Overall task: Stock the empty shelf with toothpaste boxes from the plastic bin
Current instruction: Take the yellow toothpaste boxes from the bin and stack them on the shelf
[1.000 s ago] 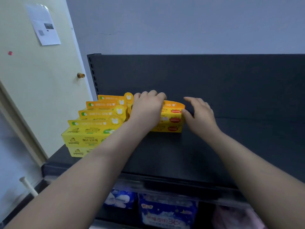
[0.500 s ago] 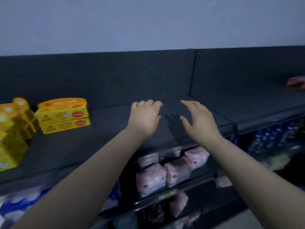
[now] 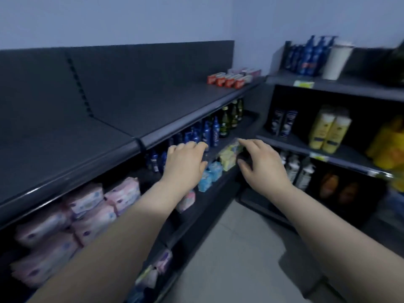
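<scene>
Fingers of left hand (image 3: 185, 165) and right hand (image 3: 263, 166) spread, gripping nothing; red boxes (image 3: 229, 80) far along top shelf (image 3: 135, 110), blue bottles (image 3: 207, 134) beneath.

Dark grey shelf (image 3: 153, 99); red boxes (image 3: 227, 80); pink packs (image 3: 91, 206), perhaps purple-printed; blue bottles (image 3: 205, 134); yellow bottles (image 3: 330, 132).
</scene>
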Demonstrator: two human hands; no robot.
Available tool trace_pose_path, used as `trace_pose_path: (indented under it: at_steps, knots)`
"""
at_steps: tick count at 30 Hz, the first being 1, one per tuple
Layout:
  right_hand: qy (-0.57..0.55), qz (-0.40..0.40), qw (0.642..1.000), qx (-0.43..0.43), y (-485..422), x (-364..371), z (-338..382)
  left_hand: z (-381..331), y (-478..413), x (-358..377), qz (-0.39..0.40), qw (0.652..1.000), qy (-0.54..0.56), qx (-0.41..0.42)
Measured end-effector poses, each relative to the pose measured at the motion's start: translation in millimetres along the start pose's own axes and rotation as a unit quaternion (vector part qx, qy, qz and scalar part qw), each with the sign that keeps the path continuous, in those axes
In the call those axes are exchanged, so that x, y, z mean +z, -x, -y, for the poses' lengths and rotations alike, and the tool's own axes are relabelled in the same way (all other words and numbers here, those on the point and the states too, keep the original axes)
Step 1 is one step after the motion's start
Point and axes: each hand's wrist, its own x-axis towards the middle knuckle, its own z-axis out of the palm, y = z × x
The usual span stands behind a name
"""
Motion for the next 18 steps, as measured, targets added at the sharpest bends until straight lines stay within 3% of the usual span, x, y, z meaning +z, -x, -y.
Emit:
trace_pose_path:
  at_steps: [10,18]
  knots:
    - [0.101,-0.026,0.977,0.186,56,-44,-174,-172,-91,78,0.042,0.979,0.1,0.175]
    - [0.2,-0.044,0.916,0.345,88,-87,-295,-309,-176,132,0.072,0.923,0.204,0.318]
